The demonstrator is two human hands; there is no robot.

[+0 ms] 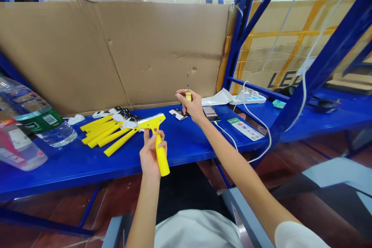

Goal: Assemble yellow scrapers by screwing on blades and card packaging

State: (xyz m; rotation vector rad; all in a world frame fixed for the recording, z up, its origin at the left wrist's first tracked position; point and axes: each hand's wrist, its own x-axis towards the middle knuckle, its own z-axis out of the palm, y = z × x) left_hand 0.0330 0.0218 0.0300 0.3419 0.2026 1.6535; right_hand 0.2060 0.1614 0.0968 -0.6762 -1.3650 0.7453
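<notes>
My left hand [151, 151] is closed around the handle of a yellow scraper [161, 154], whose wide head with a metal strip points up and left. In my right hand [193, 105] is a screwdriver [188, 95] with a pale yellow handle, its thin shaft pointing upward. Left of my left hand, several yellow scrapers [119, 141] lie in a fanned pile on the blue table. Their heads overlap black-and-white cards [124, 115]. Another black-and-white card [178, 114] lies just below my right hand.
Blue table [186, 143] under a cardboard wall [162, 50]. Large water bottle [40, 114] and clear plastic container [21, 147] at left. Phone [211, 114] with white cable, printed leaflet [246, 129] and power strip [251, 97] at right. Blue rack post [322, 62] beyond.
</notes>
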